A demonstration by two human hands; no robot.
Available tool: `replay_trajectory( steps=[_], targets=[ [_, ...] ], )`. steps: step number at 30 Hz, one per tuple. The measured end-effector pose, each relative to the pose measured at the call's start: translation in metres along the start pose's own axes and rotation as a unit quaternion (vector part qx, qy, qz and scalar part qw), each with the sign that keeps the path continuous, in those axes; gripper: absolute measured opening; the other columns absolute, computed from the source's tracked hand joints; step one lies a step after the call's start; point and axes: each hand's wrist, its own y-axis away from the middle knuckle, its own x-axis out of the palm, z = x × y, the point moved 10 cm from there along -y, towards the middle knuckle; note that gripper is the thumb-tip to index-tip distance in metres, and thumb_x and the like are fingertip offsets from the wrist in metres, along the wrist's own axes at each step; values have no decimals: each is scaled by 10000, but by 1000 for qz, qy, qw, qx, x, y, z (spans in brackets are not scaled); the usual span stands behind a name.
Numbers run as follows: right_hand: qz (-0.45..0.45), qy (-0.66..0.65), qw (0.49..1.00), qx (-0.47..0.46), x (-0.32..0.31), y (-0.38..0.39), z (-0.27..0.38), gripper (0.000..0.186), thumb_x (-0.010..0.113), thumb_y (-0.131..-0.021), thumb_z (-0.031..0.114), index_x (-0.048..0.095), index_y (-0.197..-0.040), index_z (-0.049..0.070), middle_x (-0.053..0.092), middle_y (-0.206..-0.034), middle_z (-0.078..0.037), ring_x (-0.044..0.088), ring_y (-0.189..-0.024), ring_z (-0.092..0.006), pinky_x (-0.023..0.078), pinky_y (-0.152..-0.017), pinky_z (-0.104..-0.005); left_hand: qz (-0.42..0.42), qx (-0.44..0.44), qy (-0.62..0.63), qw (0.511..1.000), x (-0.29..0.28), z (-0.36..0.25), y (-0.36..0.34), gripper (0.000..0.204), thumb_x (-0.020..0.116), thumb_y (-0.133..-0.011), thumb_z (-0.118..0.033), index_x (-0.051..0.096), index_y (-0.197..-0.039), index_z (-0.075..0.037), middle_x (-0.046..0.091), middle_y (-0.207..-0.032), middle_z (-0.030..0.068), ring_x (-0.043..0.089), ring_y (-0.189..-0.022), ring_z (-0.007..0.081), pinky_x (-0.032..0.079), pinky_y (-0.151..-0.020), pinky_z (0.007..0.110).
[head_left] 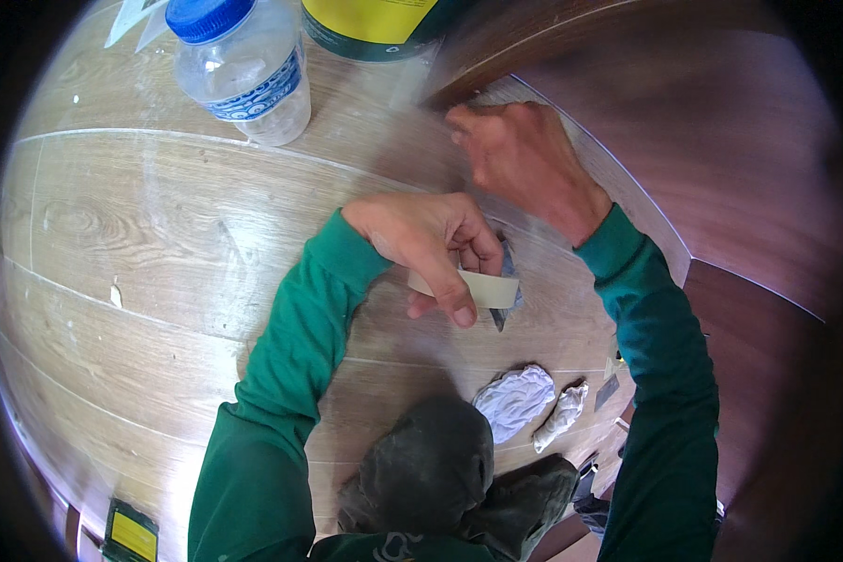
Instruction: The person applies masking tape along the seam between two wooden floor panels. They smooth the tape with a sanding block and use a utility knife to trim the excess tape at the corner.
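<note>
Head view, tape roll (493,290) clamped in left hand (423,236), right hand (526,157) well apart, its hold unclear

You have before you a floor (159,220) of light wood-look planks with pale seams, meeting reddish-brown panels (656,140) along its right edge. Toward its far side stand a clear bottle (258,98) with a blue cap and a dark green and yellow container (370,23). Nearer you, toward the right edge, lie a crumpled pale lilac cloth (515,403), a bunched whitish cloth (562,415) and a flat grey piece (607,392).
</note>
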Motion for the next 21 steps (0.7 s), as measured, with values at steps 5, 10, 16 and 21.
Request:
replay_trajectory(
  steps=[5, 10, 16, 21],
  targets=[
    [21, -61, 998, -4, -17, 7, 4, 218, 675, -868, 137, 710, -1057, 34, 666, -732, -202, 669, -704, -379, 520, -607, -443, 5, -5, 3, 1000, 0, 6, 2, 309, 844, -709, -61, 682, -940, 64, 707, -755, 117, 634, -503, 151, 504, -431, 254],
    [-27, -53, 995, 84, -21, 15, -23, 237, 672, -870, 147, 707, -1072, 28, 665, -722, -208, 662, -690, -394, 522, -619, -461, 6, -23, 10, 1000, 0, 4, 0, 326, 842, -701, 18, 652, -955, 95, 702, -770, 129, 652, -556, 134, 515, -469, 236],
    [-19, -23, 997, 71, -7, -2, -12, 255, 679, -849, 142, 707, -1076, 29, 668, -727, -211, 660, -681, -397, 517, -610, -475, 4, -15, 5, 1000, -1, 2, -1, 315, 842, -705, -12, 662, -945, 84, 706, -769, 128, 653, -549, 138, 510, -456, 238],
    [23, -95, 995, 8, -7, 2, 2, 240, 690, -839, 128, 714, -1056, 28, 671, -754, -217, 658, -673, -376, 523, -647, -443, 9, -14, -14, 1000, 1, 7, -1, 288, 845, -724, -82, 677, -914, 54, 705, -763, 108, 648, -553, 139, 515, -452, 250]
  ],
)
